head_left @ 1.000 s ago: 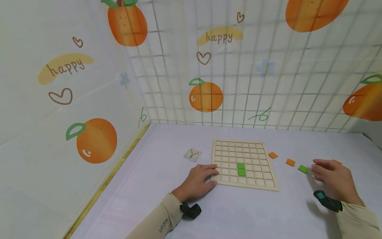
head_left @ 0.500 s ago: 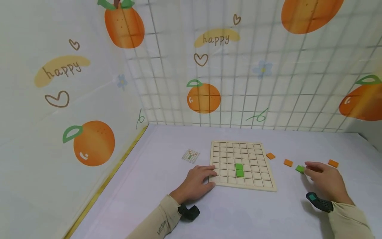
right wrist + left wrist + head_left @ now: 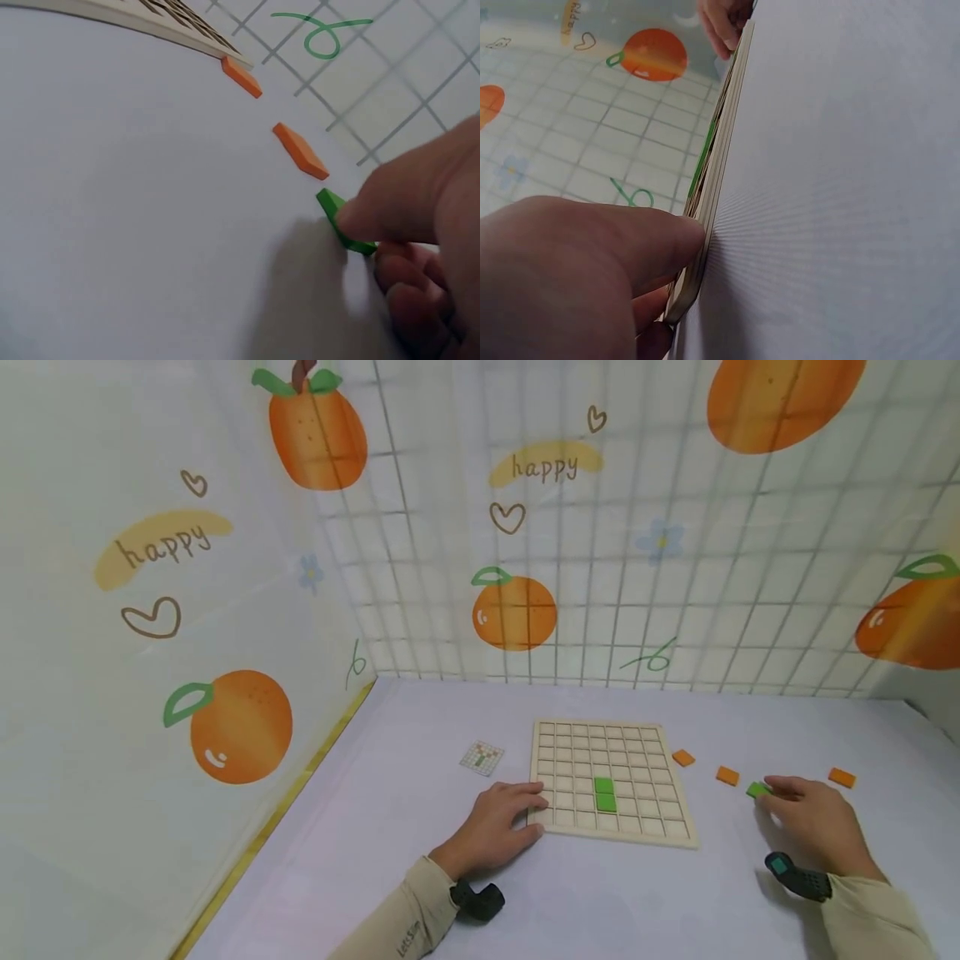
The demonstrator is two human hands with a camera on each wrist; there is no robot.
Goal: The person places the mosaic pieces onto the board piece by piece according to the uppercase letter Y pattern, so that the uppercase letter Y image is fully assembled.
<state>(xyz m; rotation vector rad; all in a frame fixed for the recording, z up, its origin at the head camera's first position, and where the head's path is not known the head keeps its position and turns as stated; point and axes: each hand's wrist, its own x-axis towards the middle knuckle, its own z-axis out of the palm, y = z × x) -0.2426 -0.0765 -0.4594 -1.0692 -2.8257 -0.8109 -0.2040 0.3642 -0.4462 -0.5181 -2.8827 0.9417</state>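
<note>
Both hands are down at the white table (image 3: 622,902), set well apart. The right hand (image 3: 817,827) pinches a loose green tile (image 3: 756,790) between thumb and fingers, and the tile lies on the tabletop to the right of the wooden board (image 3: 566,760). From the right wrist, the thumb covers part of that tile, with the other fingers curled beside its end.

The left hand (image 3: 495,827) is relaxed, its fingers loosely extended over the board's left rim. Its thumb (seen close up from the left wrist) presses against the board's near edge, by the corner.

Squares are marked out all over the board. Two more green tiles sit on it, touching, one behind the other in the same column: a farther tile (image 3: 604,786) and a nearer tile (image 3: 606,802).

Three orange pieces lie on the table. The first piece (image 3: 683,758) is just beside the board's right edge, the second piece (image 3: 727,775) lies between that and the loose green tile, and the third piece (image 3: 842,777) is beyond the right hand.

Left of the board is a small card (image 3: 482,758) with a coloured grid, too tiny to read exactly. Beige sleeves cover both forearms. Behind everything, the wall (image 3: 427,568) carries printed oranges, hearts and "happy".
</note>
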